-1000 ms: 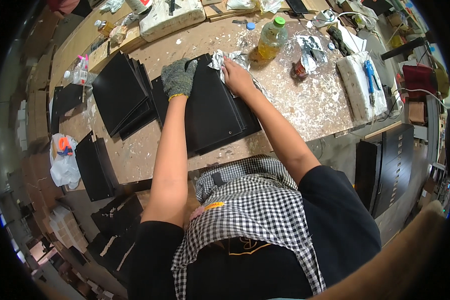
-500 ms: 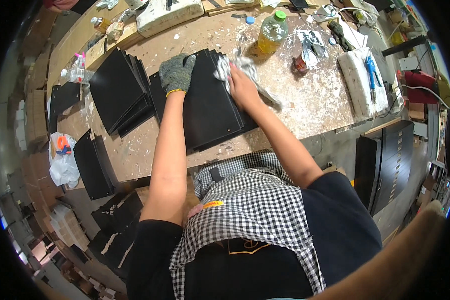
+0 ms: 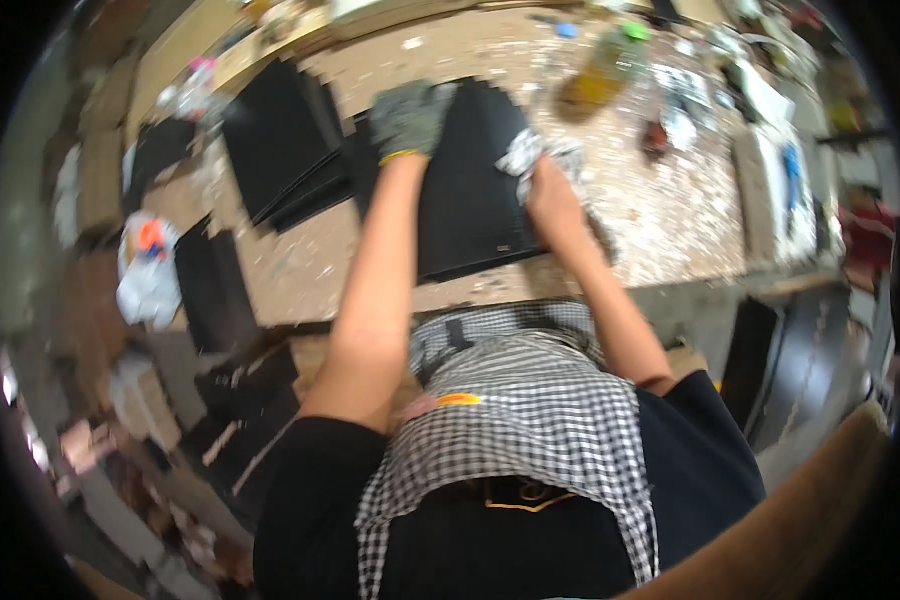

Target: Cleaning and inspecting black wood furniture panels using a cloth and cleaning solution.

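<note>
A stack of thin black panels (image 3: 470, 200) lies on the worktable in front of me. My left hand (image 3: 407, 122), in a grey knit glove with a yellow cuff, rests flat on the stack toward its far left side; its fingers are blurred but look stretched out. Bare, my right hand (image 3: 555, 203) is closed on a crumpled black-and-white cloth (image 3: 562, 156), held against the stack's right edge. More black panels (image 3: 280, 140) are fanned out to the left of the stack.
A bottle of yellow liquid (image 3: 602, 78) with a green cap stands beyond my right hand. At the right edge are a paint-spotted block (image 3: 757, 195) and a blue tool (image 3: 792, 175). A white plastic bag (image 3: 150, 285) hangs at the left edge.
The whole view has shifted and blurred. My right hand and the cloth have moved nearer to me and slightly right along the stack's edge. The gloved left hand stays on the panels.
</note>
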Available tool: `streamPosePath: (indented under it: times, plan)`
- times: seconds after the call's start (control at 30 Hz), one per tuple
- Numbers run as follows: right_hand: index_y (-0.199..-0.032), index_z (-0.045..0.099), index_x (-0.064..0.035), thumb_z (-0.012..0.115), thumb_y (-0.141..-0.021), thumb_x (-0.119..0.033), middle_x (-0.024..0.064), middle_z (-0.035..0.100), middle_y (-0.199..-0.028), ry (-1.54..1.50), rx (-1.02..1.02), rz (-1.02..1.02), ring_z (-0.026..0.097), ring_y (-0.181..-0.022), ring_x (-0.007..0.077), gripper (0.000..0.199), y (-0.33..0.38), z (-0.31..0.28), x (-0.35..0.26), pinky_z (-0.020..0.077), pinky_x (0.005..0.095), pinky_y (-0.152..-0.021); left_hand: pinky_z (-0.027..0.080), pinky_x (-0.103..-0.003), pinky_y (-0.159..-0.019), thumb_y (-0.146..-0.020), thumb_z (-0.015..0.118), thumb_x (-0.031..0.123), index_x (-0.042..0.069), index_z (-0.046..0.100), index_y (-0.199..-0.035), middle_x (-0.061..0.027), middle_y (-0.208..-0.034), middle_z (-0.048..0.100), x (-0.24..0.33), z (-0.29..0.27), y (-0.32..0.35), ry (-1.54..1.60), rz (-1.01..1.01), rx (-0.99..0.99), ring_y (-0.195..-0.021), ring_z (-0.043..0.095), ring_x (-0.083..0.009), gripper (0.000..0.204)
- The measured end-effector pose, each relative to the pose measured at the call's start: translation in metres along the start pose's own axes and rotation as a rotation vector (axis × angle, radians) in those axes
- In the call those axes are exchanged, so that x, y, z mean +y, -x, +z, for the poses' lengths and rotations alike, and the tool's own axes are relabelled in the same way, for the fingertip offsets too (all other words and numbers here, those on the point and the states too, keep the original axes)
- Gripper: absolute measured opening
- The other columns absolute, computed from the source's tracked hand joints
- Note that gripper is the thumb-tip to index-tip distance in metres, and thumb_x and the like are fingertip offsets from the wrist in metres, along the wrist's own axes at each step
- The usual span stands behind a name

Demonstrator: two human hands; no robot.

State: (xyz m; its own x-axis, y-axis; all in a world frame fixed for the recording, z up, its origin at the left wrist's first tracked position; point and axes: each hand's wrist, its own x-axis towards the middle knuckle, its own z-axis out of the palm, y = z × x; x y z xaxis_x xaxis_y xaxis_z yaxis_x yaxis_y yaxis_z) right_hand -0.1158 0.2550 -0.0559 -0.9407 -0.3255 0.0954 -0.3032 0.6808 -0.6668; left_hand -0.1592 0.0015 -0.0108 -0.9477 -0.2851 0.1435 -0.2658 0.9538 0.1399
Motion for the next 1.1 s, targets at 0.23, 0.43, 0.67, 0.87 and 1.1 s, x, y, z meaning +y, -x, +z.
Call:
streamPosePath:
  times: [0.23, 0.43, 0.67, 0.87, 1.1]
  plan:
    - [-0.125, 0.053, -0.0002, 0.041, -0.104, -0.028, 0.0292, 0.065, -0.105, 0.149, -0.121, -0.015, 0.061, -0.097, 0.0492, 0.037, -0.08, 0.017, 0.021, 0.0478, 0.0542, -0.082, 0.039, -0.05, -0.098, -0.091, 0.053, 0.059, 0.014, 0.073, -0.097, -0.0116, -0.097, 0.072, -0.001, 0.05, -0.006, 0.146, -0.045, 0.251, -0.097, 0.066, -0.0308, 0.05]
    - [-0.146, 0.041, 0.0012, 0.044, -0.104, -0.014, 0.0268, 0.056, -0.135, 0.218, -0.256, 0.044, 0.059, -0.116, 0.0418, 0.045, 0.072, -0.026, 0.025, 0.0494, 0.0458, -0.092, 0.032, -0.048, -0.11, -0.094, 0.051, 0.058, 0.013, 0.072, -0.111, -0.0118, -0.108, 0.072, -0.015, 0.046, 0.001, 0.118, -0.098, 0.174, -0.109, 0.064, -0.0291, 0.052]
    - [-0.142, 0.046, 0.0004, 0.044, -0.104, -0.015, 0.0243, 0.049, -0.145, 0.207, -0.24, -0.055, 0.052, -0.129, 0.0396, 0.042, 0.019, -0.01, 0.014, 0.0437, 0.0423, -0.106, 0.037, -0.047, -0.102, -0.092, 0.052, 0.059, 0.016, 0.073, -0.109, -0.0112, -0.106, 0.072, -0.018, 0.039, -0.001, 0.088, -0.104, 0.119, -0.105, 0.065, -0.0295, 0.05]
    - [-0.142, 0.046, 0.0011, 0.041, -0.105, -0.018, 0.0249, 0.049, -0.145, 0.154, -0.132, -0.12, 0.051, -0.128, 0.0413, 0.042, -0.069, 0.014, 0.034, 0.0429, 0.0445, -0.104, 0.044, -0.048, -0.095, -0.095, 0.05, 0.051, 0.015, 0.073, -0.101, -0.0127, -0.102, 0.073, 0.015, 0.008, -0.003, 0.143, -0.057, 0.01, -0.099, 0.068, -0.0297, 0.043]
    - [-0.137, 0.051, 0.0006, 0.052, -0.093, -0.002, 0.0253, 0.052, -0.14, 0.226, -0.282, -0.194, 0.052, -0.125, 0.0422, 0.044, 0.11, -0.052, 0.048, 0.0462, 0.0455, -0.102, 0.044, -0.046, -0.098, -0.094, 0.048, 0.057, 0.011, 0.072, -0.105, -0.0138, -0.105, 0.073, 0.014, 0.001, -0.002, 0.079, -0.058, -0.071, -0.103, 0.067, -0.0307, 0.052]
